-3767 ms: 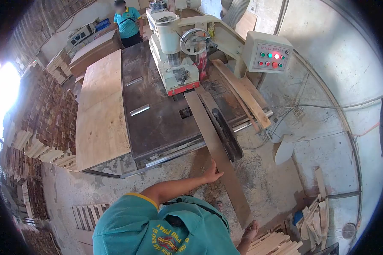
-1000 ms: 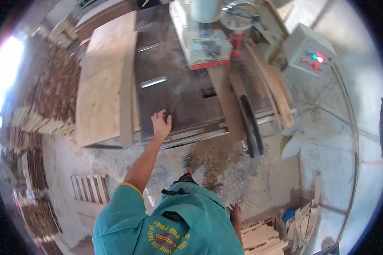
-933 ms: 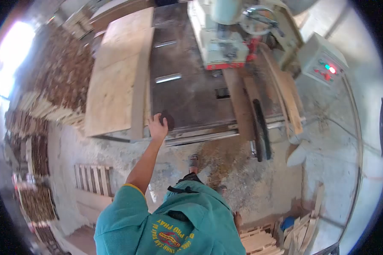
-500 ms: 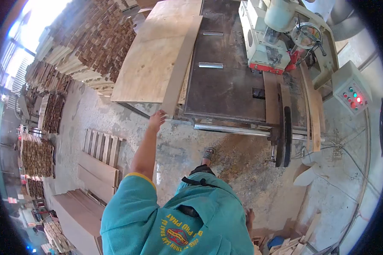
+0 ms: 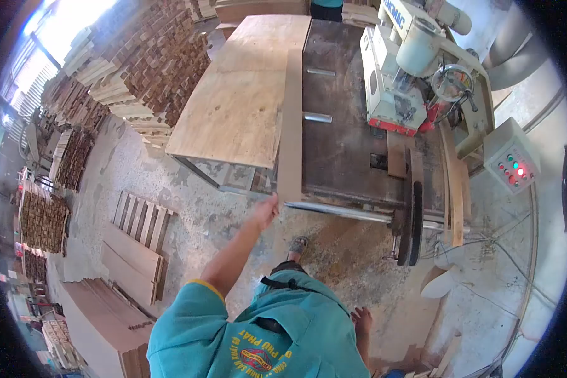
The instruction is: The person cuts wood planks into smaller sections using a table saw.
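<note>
My left hand (image 5: 268, 211) is closed at the near end of a long, narrow wooden board (image 5: 290, 151), with the fingers at its left edge. The board lies lengthwise between a pale plywood-topped table (image 5: 227, 120) and the dark metal bed (image 5: 337, 151) of a saw machine. Its near end sticks out past the bed's front edge. Low by my right side hangs my right hand (image 5: 362, 320), fingers apart and holding nothing.
The machine head (image 5: 394, 94) stands over the bed, with a control box (image 5: 512, 157) at right showing a lit red button. Stacked timber (image 5: 151, 69) fills the left. A pallet (image 5: 142, 217) and brown panels (image 5: 101, 315) lie nearer. Another person (image 5: 327, 11) stands at the far end.
The board has shifted right and straightened, from lying slanted over the plywood edge to alongside the metal bed. My left hand moved right with it. Another person has come into view.
</note>
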Tool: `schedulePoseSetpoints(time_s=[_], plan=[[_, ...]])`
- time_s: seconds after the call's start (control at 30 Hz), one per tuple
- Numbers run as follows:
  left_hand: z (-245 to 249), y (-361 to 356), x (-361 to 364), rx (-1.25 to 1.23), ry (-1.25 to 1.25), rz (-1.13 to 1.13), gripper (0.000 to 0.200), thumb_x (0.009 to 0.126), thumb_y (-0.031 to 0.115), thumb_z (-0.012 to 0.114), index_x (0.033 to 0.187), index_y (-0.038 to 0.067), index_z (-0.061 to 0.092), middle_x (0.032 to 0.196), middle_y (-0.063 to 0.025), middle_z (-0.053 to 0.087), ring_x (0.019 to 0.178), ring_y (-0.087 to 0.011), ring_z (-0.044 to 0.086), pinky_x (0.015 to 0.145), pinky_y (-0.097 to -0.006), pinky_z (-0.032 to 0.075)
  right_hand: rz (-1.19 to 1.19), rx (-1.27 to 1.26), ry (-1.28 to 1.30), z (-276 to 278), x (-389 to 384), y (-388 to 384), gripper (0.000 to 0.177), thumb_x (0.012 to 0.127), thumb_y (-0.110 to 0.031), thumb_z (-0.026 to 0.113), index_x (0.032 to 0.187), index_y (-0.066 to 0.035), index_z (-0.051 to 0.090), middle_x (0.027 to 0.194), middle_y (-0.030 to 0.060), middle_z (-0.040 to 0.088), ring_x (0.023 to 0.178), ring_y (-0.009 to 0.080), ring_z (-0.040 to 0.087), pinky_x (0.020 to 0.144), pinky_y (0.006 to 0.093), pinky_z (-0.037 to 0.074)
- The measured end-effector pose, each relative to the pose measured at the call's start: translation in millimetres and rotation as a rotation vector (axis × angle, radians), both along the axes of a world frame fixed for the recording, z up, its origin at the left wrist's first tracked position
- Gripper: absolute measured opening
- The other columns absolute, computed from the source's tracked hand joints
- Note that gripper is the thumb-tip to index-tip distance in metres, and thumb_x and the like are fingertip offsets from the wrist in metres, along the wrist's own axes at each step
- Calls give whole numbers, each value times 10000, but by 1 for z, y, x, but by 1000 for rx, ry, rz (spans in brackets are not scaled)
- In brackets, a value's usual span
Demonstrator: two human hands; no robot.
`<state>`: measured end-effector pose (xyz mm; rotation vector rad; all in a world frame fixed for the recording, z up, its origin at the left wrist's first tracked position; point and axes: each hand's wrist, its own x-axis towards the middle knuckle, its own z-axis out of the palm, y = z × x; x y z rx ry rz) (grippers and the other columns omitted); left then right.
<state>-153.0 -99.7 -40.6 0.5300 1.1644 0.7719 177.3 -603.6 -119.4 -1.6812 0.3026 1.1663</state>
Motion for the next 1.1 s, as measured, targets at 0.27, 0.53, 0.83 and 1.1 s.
schedulePoseSetpoints(time_s=[0.27, 0.53, 0.83, 1.1], plan=[[-9, -111, 62, -76, -64, -675, 418, 1035, 440, 420, 1147, 97, 630, 1017, -4, 635, 852, -100, 547, 683, -282, 442, 247, 142, -14, 48, -22, 100, 446, 979, -324, 555, 1316, -47, 464, 1167, 166, 648, 916, 288, 673, 769, 400, 535], [8, -169, 83, -19, 84, -1185, 589, 958, 582, 488, 1190, 63, 641, 1127, -76, 641, 873, -211, 599, 770, -382, 502, 306, 486, 241, 100, -59, 181, 387, 997, -284, 553, 1277, -24, 495, 1162, 154, 637, 989, 311, 658, 816, 415, 534], [-78, -123, 77, 363, 444, -860, 531, 934, 519, 549, 1166, 52, 645, 968, -67, 695, 820, -199, 638, 721, -366, 530, 148, 403, 293, 105, -54, 177, 298, 976, -207, 581, 1213, -34, 528, 1154, 134, 610, 1079, 298, 614, 883, 426, 520], [2, -67, 102, 91, 361, -466, 512, 950, 388, 596, 1304, 27, 514, 931, -73, 671, 768, -142, 610, 666, -327, 510, 152, 470, 151, 63, -46, 179, 269, 933, -185, 652, 1148, -44, 572, 1059, 68, 621, 991, 227, 612, 870, 395, 521]])
